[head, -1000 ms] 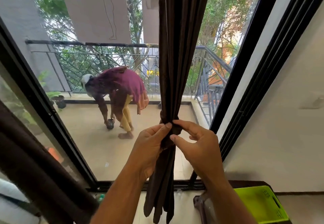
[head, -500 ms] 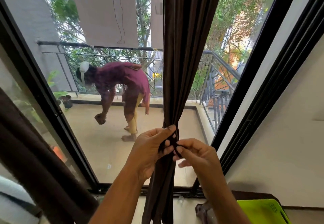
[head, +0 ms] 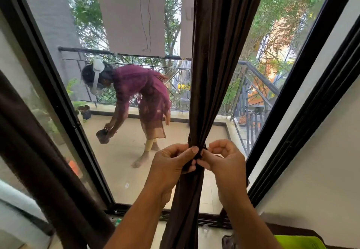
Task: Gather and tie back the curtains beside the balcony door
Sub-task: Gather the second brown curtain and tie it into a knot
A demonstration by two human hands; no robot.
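A dark brown curtain (head: pixel 220 57) hangs in front of the glass balcony door, gathered into a narrow bundle. A dark tie (head: pixel 197 151) cinches it at waist height. My left hand (head: pixel 171 166) pinches the tie from the left with thumb and curled fingers. My right hand (head: pixel 224 161) pinches it from the right, fingertips against the knot. Below the tie the curtain tail (head: pixel 185 209) hangs loose between my forearms. A second brown curtain (head: pixel 39 170) slants across the lower left.
Black door frame (head: pixel 303 96) runs up the right, beside a white wall. A lime-green basket (head: pixel 300 242) sits at the bottom right. Outside on the balcony a person in a purple top (head: pixel 142 96) bends down holding a small pot (head: pixel 102 134). Metal railing (head: pixel 253 85) behind.
My hands have drawn closer on the tie, the right fingers now curled at the knot. The view tilted up slightly. The person outside has lifted the pot and shifted right.
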